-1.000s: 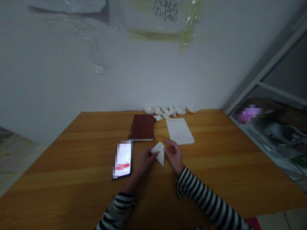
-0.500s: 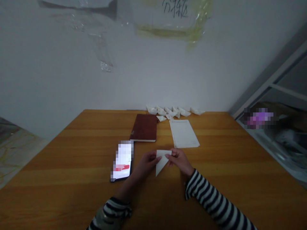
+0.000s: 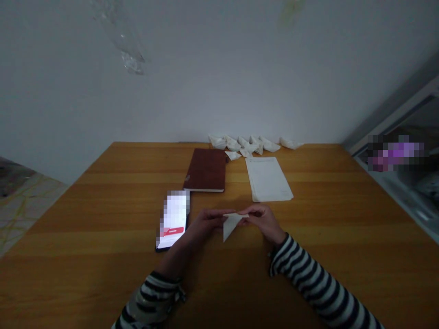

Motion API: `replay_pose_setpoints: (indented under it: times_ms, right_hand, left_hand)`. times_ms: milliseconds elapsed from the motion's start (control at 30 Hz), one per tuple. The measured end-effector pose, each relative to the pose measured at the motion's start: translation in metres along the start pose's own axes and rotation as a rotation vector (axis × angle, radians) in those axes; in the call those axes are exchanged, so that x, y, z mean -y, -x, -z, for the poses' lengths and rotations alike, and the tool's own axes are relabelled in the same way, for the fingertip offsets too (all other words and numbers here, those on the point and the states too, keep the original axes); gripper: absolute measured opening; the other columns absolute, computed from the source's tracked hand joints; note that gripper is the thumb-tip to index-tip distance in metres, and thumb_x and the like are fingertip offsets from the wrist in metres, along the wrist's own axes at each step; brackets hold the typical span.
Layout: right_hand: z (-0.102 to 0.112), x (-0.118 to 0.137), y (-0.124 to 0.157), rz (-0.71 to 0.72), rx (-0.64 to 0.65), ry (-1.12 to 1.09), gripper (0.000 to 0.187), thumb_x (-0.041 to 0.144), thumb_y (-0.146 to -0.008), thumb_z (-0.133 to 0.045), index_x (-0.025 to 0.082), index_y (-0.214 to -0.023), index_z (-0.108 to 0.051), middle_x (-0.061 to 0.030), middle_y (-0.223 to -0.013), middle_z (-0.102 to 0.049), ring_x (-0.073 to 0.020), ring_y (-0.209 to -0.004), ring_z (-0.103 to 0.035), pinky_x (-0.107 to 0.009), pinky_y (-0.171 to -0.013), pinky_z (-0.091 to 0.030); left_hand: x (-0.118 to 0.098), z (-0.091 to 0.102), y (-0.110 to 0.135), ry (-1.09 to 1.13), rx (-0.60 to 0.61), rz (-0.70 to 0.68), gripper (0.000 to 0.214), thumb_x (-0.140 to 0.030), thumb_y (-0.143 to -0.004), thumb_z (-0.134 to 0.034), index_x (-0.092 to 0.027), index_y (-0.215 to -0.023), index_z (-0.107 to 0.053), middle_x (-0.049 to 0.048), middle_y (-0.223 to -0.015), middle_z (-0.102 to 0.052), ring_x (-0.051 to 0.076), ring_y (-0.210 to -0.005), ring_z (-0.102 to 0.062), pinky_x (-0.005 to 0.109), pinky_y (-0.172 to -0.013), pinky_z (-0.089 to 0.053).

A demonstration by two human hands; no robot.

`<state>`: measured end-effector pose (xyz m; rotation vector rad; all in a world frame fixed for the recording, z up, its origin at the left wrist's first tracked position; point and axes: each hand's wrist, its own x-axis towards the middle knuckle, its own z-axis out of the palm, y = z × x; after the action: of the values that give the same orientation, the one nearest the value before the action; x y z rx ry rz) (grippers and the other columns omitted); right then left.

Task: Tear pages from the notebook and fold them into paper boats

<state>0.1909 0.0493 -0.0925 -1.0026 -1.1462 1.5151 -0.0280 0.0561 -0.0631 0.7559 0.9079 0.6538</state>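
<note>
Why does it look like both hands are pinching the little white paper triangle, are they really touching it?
Touching. The head view shows the left hand and right hand both gripping the top edge of the folded paper, fingers overlapping it with no gap.

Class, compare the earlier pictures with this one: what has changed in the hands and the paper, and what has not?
Both hands, left and right, kept hold of the folded paper and turned its top edge level, point downward. Phone, notebook, paper stack and folded pieces stayed put.

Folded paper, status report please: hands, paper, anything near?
Left hand and right hand both pinch the folded paper above the table. Phone lies just left.
</note>
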Motion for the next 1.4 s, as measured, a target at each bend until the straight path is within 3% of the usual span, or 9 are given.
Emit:
replay_pose_setpoints:
  times_ms: [233,367,467,633,867,1033,1133,1300,1400]
  right_hand:
    - [0.001,-0.002,-0.002,0.075,-0.055,0.079,0.008,0.028,-0.072,-0.077,0.020,-0.073,-0.078,-0.0032,-0.067,-0.076,-0.0152,-0.059,-0.071,-0.025,-0.059,-0.058]
    - [-0.001,-0.007,0.001,0.232,-0.125,0.250,0.017,0.016,-0.074,-0.064,0.022,-0.073,-0.079,-0.0044,-0.078,-0.078,-0.0165,-0.073,-0.074,-0.026,-0.068,-0.059]
    - [-0.004,-0.008,0.006,0.320,-0.158,0.358,0.029,0.010,-0.075,-0.056,0.024,-0.075,-0.080,-0.0040,-0.084,-0.079,-0.0166,-0.081,-0.074,-0.026,-0.073,-0.058]
    - [-0.007,-0.004,0.010,0.355,-0.130,0.449,0.032,0.009,-0.079,-0.054,0.026,-0.079,-0.081,-0.0047,-0.090,-0.078,-0.0167,-0.083,-0.074,-0.028,-0.076,-0.058]
    - [-0.013,0.010,0.012,0.202,-0.057,0.327,0.017,0.027,-0.089,-0.061,0.022,-0.089,-0.078,-0.0057,-0.090,-0.075,-0.0172,-0.086,-0.070,-0.028,-0.077,-0.056]
    - [-0.016,0.000,0.004,0.023,-0.146,0.223,0.022,0.041,-0.075,-0.077,0.020,-0.083,-0.078,-0.0048,-0.078,-0.076,-0.0160,-0.067,-0.068,-0.026,-0.062,-0.055]
    - [-0.015,-0.006,0.000,0.005,-0.188,0.252,0.023,0.042,-0.072,-0.079,0.019,-0.074,-0.079,-0.0059,-0.074,-0.077,-0.0174,-0.065,-0.068,-0.027,-0.061,-0.055]
    - [-0.010,-0.006,-0.002,0.044,-0.275,0.264,0.022,0.041,-0.072,-0.079,0.019,-0.074,-0.078,-0.0063,-0.073,-0.077,-0.0178,-0.065,-0.069,-0.028,-0.062,-0.056]
    - [-0.006,-0.003,-0.004,0.063,-0.237,0.252,0.024,0.043,-0.075,-0.077,0.019,-0.077,-0.078,-0.0059,-0.076,-0.078,-0.0174,-0.065,-0.069,-0.028,-0.062,-0.057]
  left_hand:
    - [-0.002,-0.004,0.000,0.071,-0.060,0.008,0.019,-0.025,-0.064,-0.080,-0.012,-0.075,-0.072,0.0099,-0.080,-0.077,0.020,-0.078,-0.072,0.028,-0.072,-0.055]
    - [0.000,-0.005,-0.001,0.037,-0.130,-0.080,0.039,-0.038,-0.070,-0.082,-0.019,-0.098,-0.063,0.0010,-0.074,-0.072,0.017,-0.067,-0.069,0.025,-0.063,-0.051]
    - [0.003,-0.007,-0.002,-0.165,-0.127,-0.123,0.053,-0.047,-0.073,-0.080,-0.017,-0.113,-0.064,0.0032,-0.078,-0.074,0.018,-0.070,-0.068,0.026,-0.065,-0.050]
    - [0.004,-0.008,-0.001,-0.397,-0.109,-0.143,0.045,-0.057,-0.078,-0.070,-0.012,-0.082,-0.075,0.0055,-0.073,-0.071,0.021,-0.071,-0.065,0.027,-0.061,-0.047]
    - [0.000,-0.012,0.000,-0.546,-0.178,-0.257,0.032,-0.040,-0.086,-0.060,-0.013,-0.079,-0.076,0.0031,-0.073,-0.071,0.016,-0.068,-0.059,0.025,-0.064,-0.043]
    - [0.006,-0.014,0.000,-0.575,-0.162,-0.201,0.032,-0.040,-0.085,-0.060,-0.013,-0.077,-0.075,0.0008,-0.067,-0.069,0.015,-0.061,-0.057,0.024,-0.057,-0.040]
    - [0.010,-0.015,0.000,-0.479,-0.124,-0.158,0.031,-0.043,-0.081,-0.067,-0.013,-0.088,-0.077,0.0037,-0.077,-0.074,0.019,-0.068,-0.063,0.026,-0.060,-0.045]
    - [0.014,-0.019,-0.002,-0.197,-0.004,-0.140,0.040,-0.034,-0.070,-0.083,-0.015,-0.104,-0.075,0.0099,-0.101,-0.078,0.024,-0.092,-0.070,0.032,-0.083,-0.052]
    - [0.011,-0.020,-0.001,-0.178,-0.007,-0.138,0.043,-0.039,-0.075,-0.080,-0.014,-0.109,-0.074,0.0105,-0.098,-0.078,0.021,-0.083,-0.070,0.029,-0.077,-0.052]
